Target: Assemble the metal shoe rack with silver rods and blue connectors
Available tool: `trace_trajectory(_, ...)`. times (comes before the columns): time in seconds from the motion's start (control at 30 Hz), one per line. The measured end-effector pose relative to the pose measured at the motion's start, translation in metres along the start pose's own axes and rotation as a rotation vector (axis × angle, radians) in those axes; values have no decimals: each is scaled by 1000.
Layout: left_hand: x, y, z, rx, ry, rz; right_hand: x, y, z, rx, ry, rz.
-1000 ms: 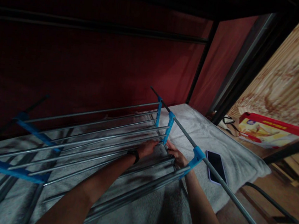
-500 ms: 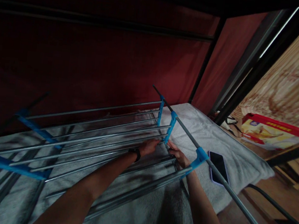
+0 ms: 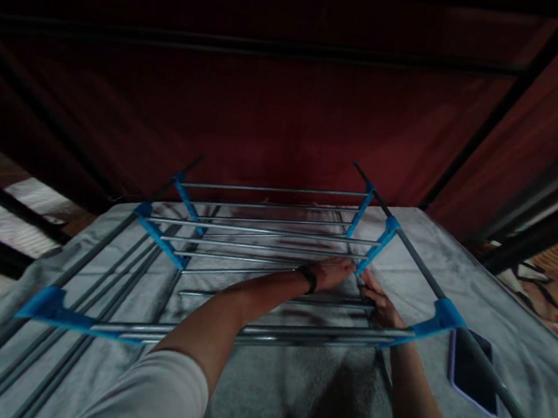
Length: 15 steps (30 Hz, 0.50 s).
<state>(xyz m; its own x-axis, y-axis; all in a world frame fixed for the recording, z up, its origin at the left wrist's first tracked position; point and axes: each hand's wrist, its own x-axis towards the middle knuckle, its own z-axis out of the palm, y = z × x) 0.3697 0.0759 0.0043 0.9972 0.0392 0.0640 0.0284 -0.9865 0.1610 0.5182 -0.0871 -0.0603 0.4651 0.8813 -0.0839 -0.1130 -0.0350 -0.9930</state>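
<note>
1. A grey towel-like cover (image 3: pixel 454 254) spreads over the flat bed surface, backed by a dark red wall.
2. The drying rack (image 3: pixel 267 231), of grey metal rods with blue plastic joints, stands on this cover and fills the middle of it.
3. A long grey side rod (image 3: pixel 417 267) runs down the rack's right edge, passing through a blue bracket (image 3: pixel 440 316).
4. The left hand (image 3: pixel 335 273), with a dark watch (image 3: pixel 307 278) at its wrist, reaches across the rack and rests on the rods by the blue joint (image 3: pixel 377 246) at the rack's right end; its fingers lie curled over a rod.
5. The right hand (image 3: pixel 381 304) sits just right of the left one, under that same joint, fingers extended onto a lower rod; whether they pinch it I cannot tell.
6. A dark phone (image 3: pixel 472 372) lies flat on the cover, right of the rack.
</note>
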Motion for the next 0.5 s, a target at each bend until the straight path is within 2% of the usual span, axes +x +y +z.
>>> trace_trajectory(0.13, -37, 15, 0, 146, -78, 193, -1, -1, -1, -29, 27, 38)
trace_trajectory(0.23, -83, 14, 1, 201, -136, 126, -3, -3, 0, -75, 31, 37)
trace_trajectory(0.37, -137, -2, -17, 239, -137, 26, -9, -9, 0, -107, -38, -23)
trace_trajectory(0.43, -151, -11, -28, 246, -140, 6, -15, -15, -1, -109, -40, -65)
trace_trajectory(0.5, -155, -19, -34, 263, -102, -4, -23, -22, -1, -98, -60, -104)
